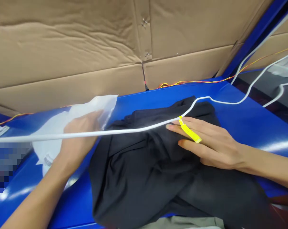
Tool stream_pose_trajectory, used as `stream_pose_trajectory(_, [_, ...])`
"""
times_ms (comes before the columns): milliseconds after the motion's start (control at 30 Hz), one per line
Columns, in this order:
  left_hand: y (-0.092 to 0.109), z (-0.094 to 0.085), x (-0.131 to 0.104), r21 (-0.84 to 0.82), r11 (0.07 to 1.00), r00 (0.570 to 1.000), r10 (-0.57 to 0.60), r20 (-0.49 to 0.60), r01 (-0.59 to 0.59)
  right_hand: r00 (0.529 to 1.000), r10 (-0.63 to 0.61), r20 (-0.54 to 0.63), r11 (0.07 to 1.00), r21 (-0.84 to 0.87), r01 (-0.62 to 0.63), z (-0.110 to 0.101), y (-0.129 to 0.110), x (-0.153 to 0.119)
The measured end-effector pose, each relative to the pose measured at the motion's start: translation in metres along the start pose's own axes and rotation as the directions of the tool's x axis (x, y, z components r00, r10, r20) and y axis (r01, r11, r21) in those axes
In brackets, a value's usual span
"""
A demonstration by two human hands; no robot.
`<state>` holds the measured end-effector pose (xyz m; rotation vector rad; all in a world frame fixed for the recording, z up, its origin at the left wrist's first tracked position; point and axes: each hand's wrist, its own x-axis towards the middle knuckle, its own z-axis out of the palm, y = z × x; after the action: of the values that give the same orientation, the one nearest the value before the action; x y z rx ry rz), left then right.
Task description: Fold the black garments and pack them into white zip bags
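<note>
A dark, crumpled cloth garment [139, 165] lies in a heap on the blue surface [244, 117]. My right hand [213, 143] rests on its upper right part with the fingers stretched out. To the left of the garment, my left hand [80, 133] is closed on a thin, whitish plastic bag [51, 125]; its fingertips are partly hidden and a little blurred. A white cable [125, 130] runs across the view in front of my left hand and past the fingertips of my right. From this cable a yellow tag [191, 133] hangs over my right fingers.
Brown cardboard [74, 47] stands as a wall behind the surface. Twisted red and yellow wires [191, 82] run along its foot. A blue frame post [251, 41] rises at the right, with more white cables beside it. Greyish-green cloth [182, 222] shows at the bottom edge.
</note>
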<state>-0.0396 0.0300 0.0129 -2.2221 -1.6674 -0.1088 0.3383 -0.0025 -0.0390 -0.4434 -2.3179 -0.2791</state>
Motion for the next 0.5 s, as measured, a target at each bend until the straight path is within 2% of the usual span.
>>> stream_pose_trajectory(100, [0.009,-0.004,0.0,-0.152,0.988,0.992,0.013,-0.127,-0.032,0.997,-0.073,0.003,0.995,0.074,0.073,-0.003,0.0,0.005])
stream_pose_trajectory(200, [0.017,-0.006,-0.003,-0.306,0.925,0.951,0.14,-0.274,-0.224,0.992,-0.125,0.0,0.981,0.148,0.123,-0.003,-0.004,0.006])
stream_pose_trajectory(267, [0.021,-0.008,-0.005,-0.392,0.857,0.914,0.194,-0.356,-0.334,0.996,-0.091,-0.021,0.977,0.192,0.094,-0.002,-0.008,0.005])
stream_pose_trajectory(333, [0.023,-0.011,-0.007,-0.452,0.814,0.897,0.175,-0.406,-0.364,0.998,-0.037,-0.054,0.975,0.216,0.048,-0.001,-0.01,0.004])
stream_pose_trajectory(433, [0.025,-0.016,-0.008,-0.524,0.754,0.873,0.134,-0.468,-0.397,0.996,-0.077,-0.043,0.975,0.205,0.084,-0.002,-0.012,0.007])
stream_pose_trajectory(500, [0.027,-0.017,-0.008,-0.511,0.725,0.859,0.224,-0.46,-0.462,0.994,-0.099,-0.049,0.971,0.213,0.108,-0.004,-0.016,0.01])
